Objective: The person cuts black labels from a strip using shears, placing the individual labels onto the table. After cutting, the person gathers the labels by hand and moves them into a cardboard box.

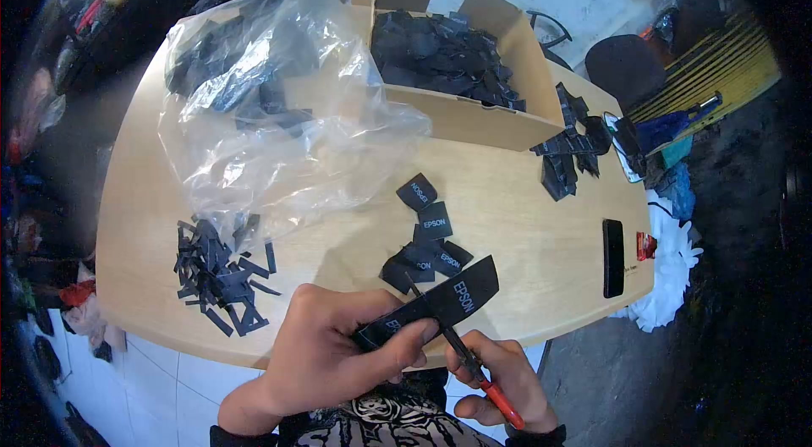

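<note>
My left hand [338, 345] pinches a black label strip [478, 282] printed with white EPSON lettering, thumb on top. In my right hand [512, 375] is a pair of scissors [502, 403] with red on the handle. Their blades reach across the strip between two printed words; one blade tip sticks out past its far edge. Just beyond, several cut black EPSON labels [434, 222] lie loosely overlapping on the table. My right fingers partly hide the scissor handles.
The light wooden table [338, 257] has a curved edge. Thin black offcuts [220, 278] are heaped left. Behind stand a clear plastic bag [279, 164] with black pieces and an open cardboard box [474, 119] full of black pieces. Black strips [558, 175] and a phone [613, 258] lie right.
</note>
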`<control>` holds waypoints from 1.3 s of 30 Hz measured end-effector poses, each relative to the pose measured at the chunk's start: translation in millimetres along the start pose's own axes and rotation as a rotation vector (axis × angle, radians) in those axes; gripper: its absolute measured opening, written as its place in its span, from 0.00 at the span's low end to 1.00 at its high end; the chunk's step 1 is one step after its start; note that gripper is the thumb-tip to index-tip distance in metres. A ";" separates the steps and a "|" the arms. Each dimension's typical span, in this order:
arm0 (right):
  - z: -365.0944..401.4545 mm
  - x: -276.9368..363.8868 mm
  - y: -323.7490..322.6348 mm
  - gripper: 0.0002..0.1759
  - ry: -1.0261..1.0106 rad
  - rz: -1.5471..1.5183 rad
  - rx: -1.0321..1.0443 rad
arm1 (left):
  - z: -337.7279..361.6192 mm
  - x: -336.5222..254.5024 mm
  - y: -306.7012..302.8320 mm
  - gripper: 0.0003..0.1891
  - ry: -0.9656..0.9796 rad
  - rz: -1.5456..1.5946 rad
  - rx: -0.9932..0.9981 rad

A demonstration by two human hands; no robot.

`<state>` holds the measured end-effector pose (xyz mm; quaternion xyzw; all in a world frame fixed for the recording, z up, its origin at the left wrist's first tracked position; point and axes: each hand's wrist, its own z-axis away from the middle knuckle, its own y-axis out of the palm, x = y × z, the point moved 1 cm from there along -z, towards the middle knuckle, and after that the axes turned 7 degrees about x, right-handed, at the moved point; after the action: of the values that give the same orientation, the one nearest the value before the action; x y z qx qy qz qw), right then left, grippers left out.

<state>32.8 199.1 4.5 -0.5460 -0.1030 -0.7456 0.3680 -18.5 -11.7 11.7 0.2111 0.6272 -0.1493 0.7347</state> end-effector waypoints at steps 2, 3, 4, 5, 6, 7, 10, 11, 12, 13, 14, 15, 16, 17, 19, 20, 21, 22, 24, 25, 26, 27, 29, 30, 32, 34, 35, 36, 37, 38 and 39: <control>0.1 0.6 -1.1 0.33 0.013 0.013 0.013 | 0.0 -0.2 0.3 0.07 -0.006 0.008 0.005; 0.0 0.4 -0.8 0.33 0.013 0.014 0.013 | -0.2 -0.8 0.8 0.07 -0.012 0.017 0.003; -0.3 -0.1 -0.1 0.32 -0.001 0.012 -0.001 | -0.2 -1.3 1.0 0.07 -0.018 0.025 0.000; -0.6 -0.2 0.4 0.31 -0.015 0.009 -0.016 | -0.2 -1.6 0.7 0.07 -0.018 0.025 0.000; -0.7 0.3 0.5 0.31 -0.015 0.009 -0.016 | -0.4 -1.9 0.5 0.07 -0.022 0.039 0.009; -0.6 1.1 0.7 0.30 -0.017 0.013 -0.023 | -0.5 -2.1 0.2 0.07 -0.026 0.052 0.019; -1.1 2.9 0.5 0.28 -0.017 0.027 -0.031 | -0.6 -2.6 -0.6 0.07 -0.011 0.046 0.028; -1.4 3.3 0.1 0.27 -0.017 0.037 -0.032 | -0.6 -2.4 -1.1 0.07 -0.011 0.046 0.029; -1.2 2.8 -0.1 0.27 -0.017 0.037 -0.032 | -0.2 -2.0 -1.3 0.07 -0.009 0.055 0.034; -0.7 1.8 -0.3 0.27 -0.010 0.056 -0.025 | 0.0 -1.7 -1.4 0.07 -0.008 0.064 0.040; -0.5 1.2 -0.4 0.27 -0.003 0.075 -0.017 | 0.1 -2.7 -1.2 0.07 -0.008 0.064 0.040; -1.1 1.5 -0.2 0.27 -0.004 0.075 -0.017 | 0.5 -4.4 -1.0 0.07 -0.021 0.074 0.038; -2.2 2.4 0.5 0.26 -0.027 0.066 -0.035 | 0.7 -5.5 -0.9 0.07 -0.035 0.084 0.036; -3.0 3.1 0.8 0.26 -0.050 0.056 -0.054 | 0.8 -5.9 -1.3 0.07 -0.035 0.083 0.036; -3.7 4.0 0.3 0.25 -0.062 0.061 -0.057 | 1.0 -6.1 -2.2 0.08 -0.033 0.056 0.041; -3.8 4.2 0.3 0.24 -0.073 0.066 -0.060 | 1.1 -5.5 -2.1 0.08 -0.034 0.056 0.041; -3.6 4.0 0.9 0.24 -0.073 0.065 -0.061 | 1.2 -4.8 -1.8 0.08 -0.032 0.058 0.037; -3.4 3.8 1.5 0.24 -0.073 0.058 -0.067 | 1.2 -4.6 -1.6 0.08 -0.029 0.060 0.033; -3.0 3.1 2.8 0.23 -0.074 0.051 -0.075 | 1.0 -5.1 -1.6 0.08 -0.023 0.064 0.037; -2.9 2.5 3.6 0.23 -0.072 0.074 -0.086 | 1.1 -5.1 -1.6 0.08 -0.018 0.069 0.040; -2.6 1.9 4.1 0.24 -0.070 0.097 -0.098 | 1.2 -5.0 -1.7 0.08 -0.019 0.069 0.040; -2.0 1.0 3.8 0.24 -0.070 0.097 -0.098 | 1.2 -4.7 -1.8 0.08 -0.015 0.070 0.044; -0.6 -0.7 2.9 0.24 -0.023 0.115 -0.066 | 1.4 -3.5 -1.7 0.07 -0.010 0.071 0.048; -1.3 0.3 4.2 0.24 -0.024 0.115 -0.066 | 1.9 -2.0 -1.2 0.07 0.002 0.092 0.046; -3.0 2.8 6.9 0.27 0.006 0.027 -0.159 | 2.0 -1.7 -1.1 0.07 0.013 0.112 0.044; -1.9 -0.9 6.6 0.25 -0.021 0.060 -0.133 | 1.7 -2.8 -1.5 0.07 0.001 0.089 0.053; -1.5 -2.2 6.5 0.24 -0.049 0.093 -0.107 | 1.7 -3.1 -1.4 0.07 0.001 0.089 0.053; -1.4 -2.3 6.2 0.24 -0.048 0.093 -0.106 | 1.8 -3.3 -1.2 0.07 -0.006 0.091 0.049; -1.3 -2.4 6.1 0.24 -0.051 0.096 -0.104 | 1.9 -3.2 -1.1 0.07 -0.012 0.093 0.046; -1.5 -2.5 6.0 0.24 -0.055 0.099 -0.101 | 1.8 -2.7 -1.4 0.07 -0.012 0.093 0.045; -1.5 -4.5 6.6 0.24 -0.054 0.099 -0.101 | 1.7 -1.6 -1.9 0.07 -0.020 0.084 0.046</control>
<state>36.6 195.5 -1.7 -0.5882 -0.0482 -0.7156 0.3736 -18.2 -14.2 13.2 0.2525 0.6067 -0.1349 0.7416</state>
